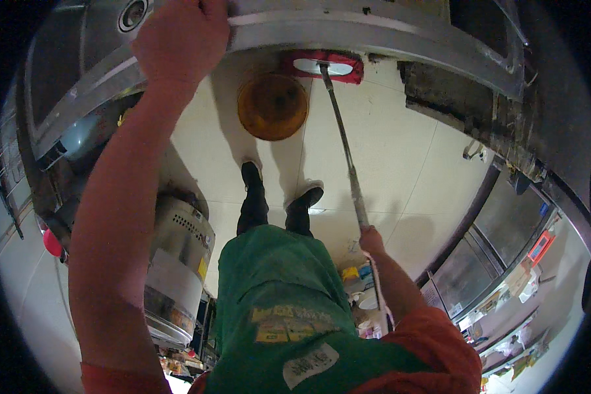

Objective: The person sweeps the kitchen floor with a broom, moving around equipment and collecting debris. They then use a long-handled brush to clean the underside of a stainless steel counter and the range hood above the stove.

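Observation:
My right hand (372,240) is closed around the pole (344,140) of a flat mop. The pole runs away from me to a red mop head (357,71) with a white oval plate, flat on the floor beneath the counter's front edge. My left hand (182,44) is against the metal edge of the counter (325,32); its fingers are turned away, so their grip is hidden. An orange-brown round bucket (273,111) stands on the floor just left of the mop head.
Pale floor tiles (389,162) lie around my shoes (305,197). To the left stands a silver cylindrical appliance (180,256) with vent holes. A dark, grimy counter underside (443,106) and a steel-doored cabinet (477,261) border the right. Bowls (368,299) are stacked by my right forearm.

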Demonstrator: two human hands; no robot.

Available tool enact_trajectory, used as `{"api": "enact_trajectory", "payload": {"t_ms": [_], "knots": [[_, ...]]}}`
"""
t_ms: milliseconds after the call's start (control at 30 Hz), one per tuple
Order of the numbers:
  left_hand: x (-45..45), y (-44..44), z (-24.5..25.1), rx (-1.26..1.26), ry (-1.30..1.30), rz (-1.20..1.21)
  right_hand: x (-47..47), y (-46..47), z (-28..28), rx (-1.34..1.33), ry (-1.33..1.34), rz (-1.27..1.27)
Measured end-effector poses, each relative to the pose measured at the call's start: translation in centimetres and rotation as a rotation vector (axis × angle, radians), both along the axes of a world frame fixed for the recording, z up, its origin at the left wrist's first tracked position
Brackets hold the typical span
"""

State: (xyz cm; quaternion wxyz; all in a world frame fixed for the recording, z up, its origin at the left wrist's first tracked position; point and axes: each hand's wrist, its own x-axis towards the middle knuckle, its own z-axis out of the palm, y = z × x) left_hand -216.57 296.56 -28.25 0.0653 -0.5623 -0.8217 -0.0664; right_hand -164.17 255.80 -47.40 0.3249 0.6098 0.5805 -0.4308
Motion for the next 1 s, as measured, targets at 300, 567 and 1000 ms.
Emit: {"api": "enact_trajectory", "payload": {"t_ms": [300, 567, 1000], "knots": [[-0.2, -0.4, -1.0, 0.261, 0.043, -0.318, -12.9, 24.0, -13.1, -0.092, 0.046, -0.671], [1.0, -0.5, 0.7, 0.044, -0.595, -0.026, -2.8, 9.6, -5.2, -0.031, -0.124, -0.269], [0.1, -1.1, 0.2, 0.017, -0.070, -0.187, -10.5, 21.1, -5.5, -0.198, 0.285, -0.948]]}}
